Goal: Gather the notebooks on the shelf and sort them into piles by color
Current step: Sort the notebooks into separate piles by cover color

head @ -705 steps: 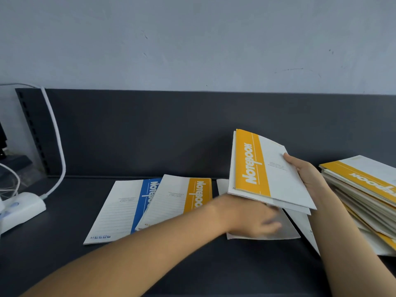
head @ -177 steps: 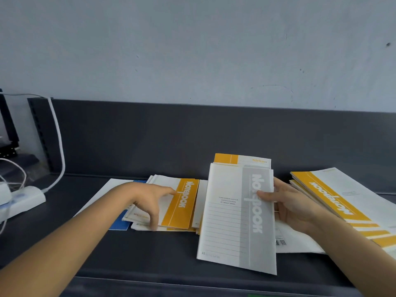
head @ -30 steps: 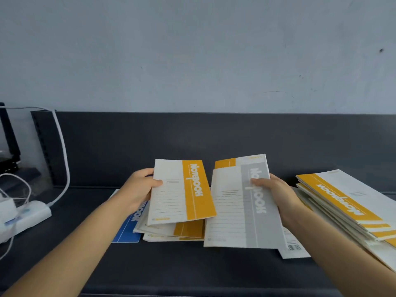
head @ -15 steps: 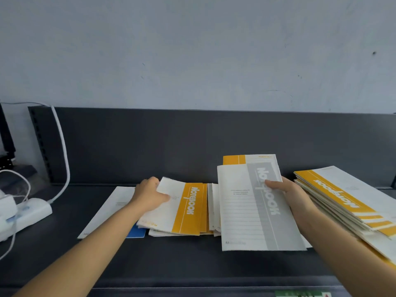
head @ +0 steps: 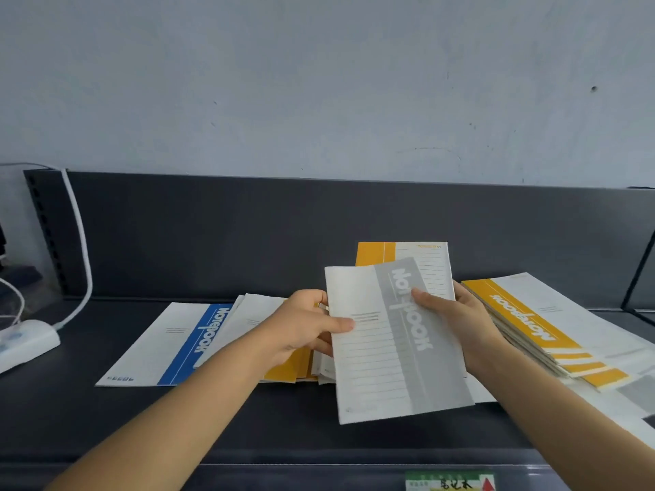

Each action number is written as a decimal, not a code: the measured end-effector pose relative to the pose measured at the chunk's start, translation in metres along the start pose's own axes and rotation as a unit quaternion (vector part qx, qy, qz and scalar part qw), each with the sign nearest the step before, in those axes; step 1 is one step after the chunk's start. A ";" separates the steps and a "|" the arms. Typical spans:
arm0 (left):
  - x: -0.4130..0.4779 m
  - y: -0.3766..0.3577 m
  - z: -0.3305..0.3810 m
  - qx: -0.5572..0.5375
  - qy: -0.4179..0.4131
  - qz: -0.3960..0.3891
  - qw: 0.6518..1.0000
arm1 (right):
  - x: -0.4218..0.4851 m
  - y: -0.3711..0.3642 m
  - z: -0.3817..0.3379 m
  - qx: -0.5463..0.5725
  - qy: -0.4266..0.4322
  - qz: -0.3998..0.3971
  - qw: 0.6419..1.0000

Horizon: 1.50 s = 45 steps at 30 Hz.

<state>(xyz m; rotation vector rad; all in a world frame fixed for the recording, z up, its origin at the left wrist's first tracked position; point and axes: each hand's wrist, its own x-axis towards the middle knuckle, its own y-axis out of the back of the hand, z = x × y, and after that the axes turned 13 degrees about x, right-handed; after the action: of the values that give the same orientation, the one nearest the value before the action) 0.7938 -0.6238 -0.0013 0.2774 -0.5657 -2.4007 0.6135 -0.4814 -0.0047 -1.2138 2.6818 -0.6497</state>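
Nearest, a green-and-white label [head: 450, 484] sat on the front lip of the dark shelf [head: 248, 423], between the forearms. Above the shelf and between the two hands, a grey notebook [head: 397, 352] was held tilted. The left hand [head: 301, 329] pinched its left edge, thumb flat on the white cover and fingers curled beneath. The right hand [head: 460, 320] gripped its right side, thumb on the grey band and fingers behind. A yellow notebook [head: 421, 258] stood just behind the grey one in that same right-hand grip, its top showing above.

Under the left hand lay a yellow pile [head: 290, 372], partly hidden by the wrist. To that hand's left a blue notebook [head: 177, 345] lay flat, its right edge tucked under the pile. Just right of the right hand sat a fanned yellow stack [head: 524, 320]. Far to the left of the left hand was a white power strip [head: 24, 343], its cable [head: 83, 249] rising along the back panel [head: 212, 235].
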 end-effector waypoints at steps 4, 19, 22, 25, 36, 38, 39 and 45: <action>0.005 0.004 0.001 0.021 -0.003 0.078 0.997 | 0.004 0.022 -0.013 0.001 -0.006 0.056 0.998; 0.026 0.023 -0.012 -0.024 0.081 0.248 0.965 | 0.002 0.062 -0.052 -0.039 -0.077 0.144 0.986; 0.041 0.001 -0.017 0.046 0.077 0.199 0.976 | 0.002 0.065 -0.048 -0.045 -0.092 0.143 0.984; 0.053 -0.017 -0.024 0.136 0.077 0.164 0.974 | 0.004 0.068 -0.044 -0.047 -0.107 0.141 0.983; 0.034 -0.021 0.009 -0.083 -0.002 -0.096 0.992 | 0.018 0.038 -0.024 0.185 -0.090 0.035 0.978; 0.024 -0.018 0.011 -0.138 0.013 -0.152 0.979 | 0.019 0.026 -0.019 0.210 -0.087 0.023 0.973; 0.021 -0.019 0.012 -0.132 0.008 -0.137 0.982 | 0.020 0.020 -0.016 0.221 -0.088 0.017 0.971; 0.018 0.017 -0.005 -0.144 0.036 0.018 0.989 | 0.015 -0.002 -0.010 0.230 -0.075 -0.016 0.970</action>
<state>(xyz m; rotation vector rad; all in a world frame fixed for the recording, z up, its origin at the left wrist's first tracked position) 0.7911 -0.6487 0.0013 0.2247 -0.1860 -2.3880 0.6022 -0.4903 0.0059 -1.1226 2.2168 -1.0632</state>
